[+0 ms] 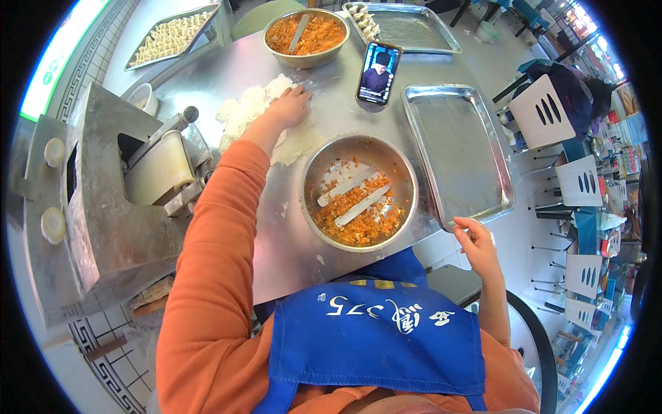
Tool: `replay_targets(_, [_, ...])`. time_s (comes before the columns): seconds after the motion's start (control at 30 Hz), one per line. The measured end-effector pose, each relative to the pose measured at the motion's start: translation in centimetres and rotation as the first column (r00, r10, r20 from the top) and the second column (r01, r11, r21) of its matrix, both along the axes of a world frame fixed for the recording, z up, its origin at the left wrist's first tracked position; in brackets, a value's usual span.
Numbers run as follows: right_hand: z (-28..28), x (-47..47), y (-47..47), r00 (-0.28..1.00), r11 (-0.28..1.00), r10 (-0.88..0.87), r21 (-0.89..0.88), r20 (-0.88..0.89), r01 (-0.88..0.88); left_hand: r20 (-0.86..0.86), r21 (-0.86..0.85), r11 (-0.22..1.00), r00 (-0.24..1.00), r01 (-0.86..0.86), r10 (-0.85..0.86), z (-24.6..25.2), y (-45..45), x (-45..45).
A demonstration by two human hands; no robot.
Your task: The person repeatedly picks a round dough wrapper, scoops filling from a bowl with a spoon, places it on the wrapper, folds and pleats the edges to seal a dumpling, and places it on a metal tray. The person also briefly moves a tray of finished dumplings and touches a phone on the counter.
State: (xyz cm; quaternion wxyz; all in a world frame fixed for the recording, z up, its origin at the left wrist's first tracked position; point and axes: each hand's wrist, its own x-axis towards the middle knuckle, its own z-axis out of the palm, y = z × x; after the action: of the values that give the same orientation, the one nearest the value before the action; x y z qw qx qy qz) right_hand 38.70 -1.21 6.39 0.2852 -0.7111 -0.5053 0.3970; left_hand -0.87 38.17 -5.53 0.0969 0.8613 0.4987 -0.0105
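My left hand (290, 107) rests on the right side of a pile of pale dough wrappers (241, 115) on the metal table. Whether its fingers grip a wrapper cannot be told. My right hand (473, 240) is at the near corner of a metal tray (465, 150), its thumb and fingertips bent close together; whether it touches the rim is unclear. Between my arms stands a steel bowl (307, 207) with orange chopped filling (362, 227) and two flat spatulas (362, 205) lying in it.
A phone (379, 75) stands beyond the bowl. Farther back are a fuller filling bowl (307, 61) and a tray (455, 47) with dumplings along one side. Another dumpling tray (170, 37) is at the far left. A metal dough-rolling machine (108, 207) stands left of my arm. Chairs (543, 114) are at right.
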Motion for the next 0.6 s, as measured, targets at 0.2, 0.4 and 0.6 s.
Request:
replay_targets(0.2, [-0.7,-0.6,-1.5,0.977,0.976,0.088,0.179,0.195,-0.124,0.045,0.185,0.983,0.999,0.009,-0.017,-0.6,-4.2,-0.1])
replay_targets(0.4, [-0.9,-1.1,-2.4,0.917,0.941,0.227,0.169,0.329,-0.294,0.017,0.162,0.987,1.0,-0.007,0.005,-0.3,-9.0,-0.7])
replay_targets(0.6, [-0.3,-1.7,-2.7,0.892,0.918,0.262,0.191,0.369,-0.349,0.09,0.26,0.965,0.994,0.032,-0.057,0.4,-15.3,-2.3])
